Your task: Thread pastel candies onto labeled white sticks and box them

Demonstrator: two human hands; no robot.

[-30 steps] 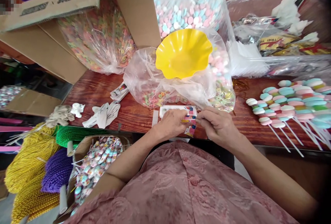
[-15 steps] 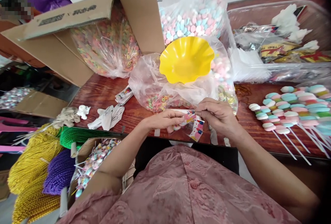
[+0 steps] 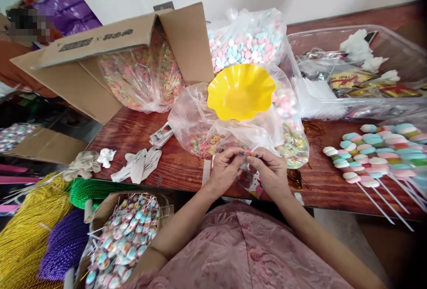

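Note:
Near the table's front edge my left hand [image 3: 224,172] and my right hand [image 3: 272,173] are close together, thumbs and fingertips pinched. Between them they grip the top edge of a clear plastic bag with a colourful print [image 3: 256,185], which hangs below the fingers. My hands partly hide the bag, and I cannot make out its contents. Just beyond my fingers lies a plastic sack of small coloured candy rings [image 3: 203,144]. A yellow wavy-rimmed bowl [image 3: 240,93] rests on the sacks.
Marshmallow skewers [image 3: 376,153] lie at the right, below a clear plastic bin [image 3: 353,100]. A cardboard box [image 3: 188,42] with bagged candy stands at the left. Gloves [image 3: 138,164] lie on the table. Below left are a box of wrapped skewers [image 3: 126,240] and cord bundles [image 3: 65,244].
My right hand has come closer to my left, and both now pinch the bag's top edge. The bag has turned upright. The view has shifted, so the table sits lower.

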